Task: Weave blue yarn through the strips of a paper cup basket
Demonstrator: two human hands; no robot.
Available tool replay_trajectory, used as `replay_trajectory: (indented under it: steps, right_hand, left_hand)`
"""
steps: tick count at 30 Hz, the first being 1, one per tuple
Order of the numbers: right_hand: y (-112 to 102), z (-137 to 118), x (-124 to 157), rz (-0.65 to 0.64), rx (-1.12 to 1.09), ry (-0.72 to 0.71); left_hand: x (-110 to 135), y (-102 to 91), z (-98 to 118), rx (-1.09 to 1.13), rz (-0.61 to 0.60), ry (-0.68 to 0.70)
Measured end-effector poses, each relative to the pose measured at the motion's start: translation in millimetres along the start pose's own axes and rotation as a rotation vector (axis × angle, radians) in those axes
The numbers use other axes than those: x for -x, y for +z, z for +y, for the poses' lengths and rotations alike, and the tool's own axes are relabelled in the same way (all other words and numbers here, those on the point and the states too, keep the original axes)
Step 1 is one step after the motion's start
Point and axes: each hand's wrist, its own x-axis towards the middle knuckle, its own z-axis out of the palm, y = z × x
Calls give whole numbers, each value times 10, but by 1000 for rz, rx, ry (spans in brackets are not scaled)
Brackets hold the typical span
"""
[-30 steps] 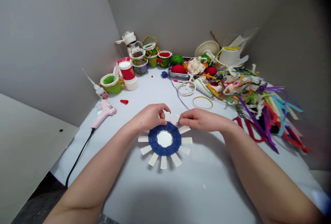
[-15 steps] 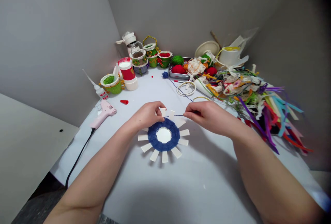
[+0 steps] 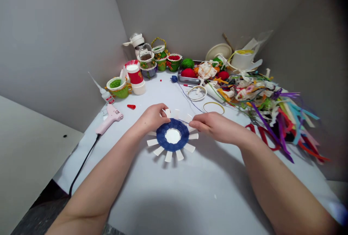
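Observation:
A white paper cup [image 3: 168, 155], cut into strips that splay out like rays, has a broad ring of blue yarn [image 3: 162, 141] woven around its centre. My left hand [image 3: 156, 116] pinches its far rim at one strip, thumb and fingers closed. To the right, my right hand [image 3: 209, 125] grips the blue strand that runs from the ring, its fingers pressed together. The strand is taut between the ring and those fingers. A small blue yarn ball [image 3: 174, 79] lies farther back, its thread trailing toward my right hand.
At left are a pink glue gun [image 3: 108, 120], a glue bottle [image 3: 107, 96] and a red cap [image 3: 131, 106]. Decorated small baskets [image 3: 146, 69] stand behind. A metal tray [image 3: 190, 80] holds yarn balls. Red-handled scissors [image 3: 262, 135] and a heap of ribbons [image 3: 282, 119] lie at right.
The blue-wound cup has turned and shifted slightly away from me. My right hand has come down and a little left, and the strand now slants down toward it.

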Motion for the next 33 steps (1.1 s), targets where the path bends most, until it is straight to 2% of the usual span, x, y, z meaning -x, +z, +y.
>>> replay_trajectory:
  steps: [4,9,13,17,22,24,29,33]
  right_hand:
    - [94,75,-104,-142,-218,15]
    - [192,105,-176,-155,-280,51]
    - [190,123,-182,-194,-277,26]
    - [151,97,-142,-277,-262,-8]
    - [129,-29,-78,-356,-252,-56]
    - [124,-58,-73,-367,-247,-78]
    - [56,35,-94,-322,-252,-68]
    - [-19,174,-98,-197,-219,-9]
  left_hand:
    - [-26,9,-34,21,23,-29]
    - [-36,0,-56,20,12,-11]
    - [13,-67,-35,18,-113,28]
    - [100,-100,55,49,-185,171]
    - [185,-7,228,50,-349,274]
    - [192,37,266,22,-376,297]
    - [146,59,215,30,-301,261]
    - [72,34,91,-5,-177,187]
